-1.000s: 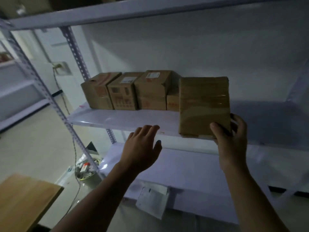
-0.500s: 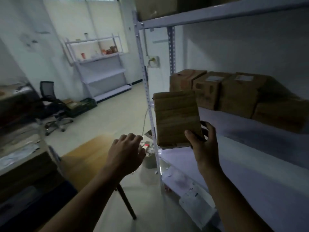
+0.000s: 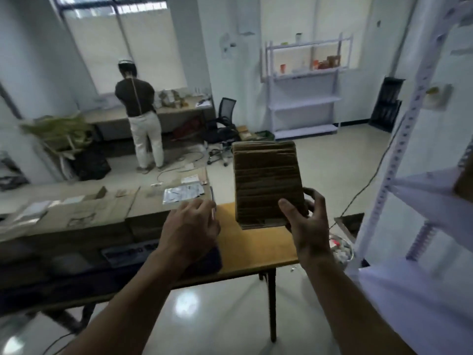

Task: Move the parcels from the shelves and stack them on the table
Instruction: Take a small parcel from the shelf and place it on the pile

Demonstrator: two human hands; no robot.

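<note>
Holding a brown cardboard parcel [image 3: 266, 183] upright above the wooden desk [image 3: 250, 249], a person pinches its lower corner in the right hand [image 3: 307, 221], thumb on the near face, fingers behind; that low grip probably leaves the base free for setting down. The left hand [image 3: 190, 226] hovers beside it, fingers relaxed, holding nothing, likely ready to steady it. Other parcels [image 3: 102, 208] lie on the desk's left part; the shelf [image 3: 422, 190] stands at right.

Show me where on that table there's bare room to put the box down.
The bare orange stretch of the table, between the flat cardboard boxes and its right edge, is free, just below the held parcel. Leftwards it is crowded: boxes, papers and dark items cover the top.
</note>
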